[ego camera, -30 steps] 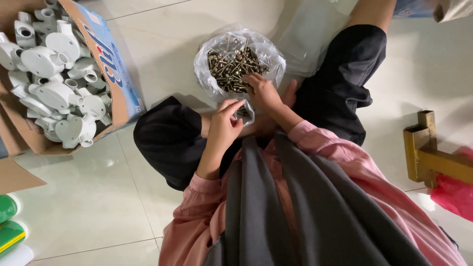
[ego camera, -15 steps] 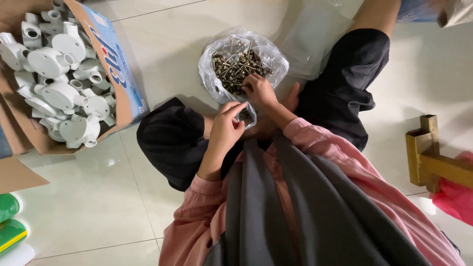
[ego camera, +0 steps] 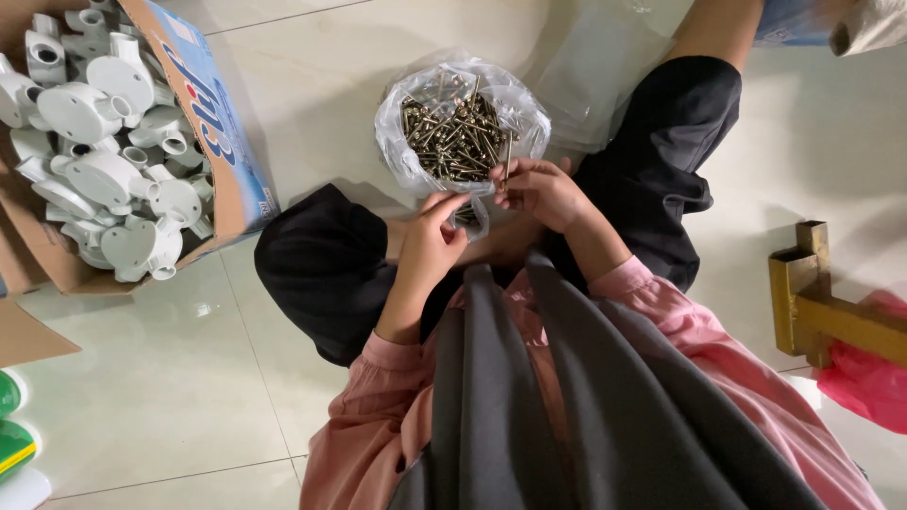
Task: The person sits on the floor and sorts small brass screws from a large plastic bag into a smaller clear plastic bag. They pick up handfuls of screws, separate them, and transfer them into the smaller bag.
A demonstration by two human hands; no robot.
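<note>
- Left grip (ego camera: 430, 236) pinched on clear bag (ego camera: 406, 142) edge.
- Right grip (ego camera: 539, 189) closed on one screw (ego camera: 507, 156), just above screw pile (ego camera: 453, 132).
- Box of white fittings (ego camera: 104, 142) far left.

Clear plastic bag (ego camera: 402, 132) of brass-coloured screws (ego camera: 458, 132) sits open on the floor, top centre. Brown cardboard box (ego camera: 213, 113), blue-and-white printed side, top left, full of white plastic fittings (ego camera: 104, 170). Pink plastic bag (ego camera: 864, 378) at right edge.

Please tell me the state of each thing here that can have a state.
Clear plastic bag: open, on the floor.
Screws: loose heap in the bag.
Cardboard box: open, full of white pipe fittings.
Left hand: fingers pinched.
Right hand: pinching one screw.
</note>
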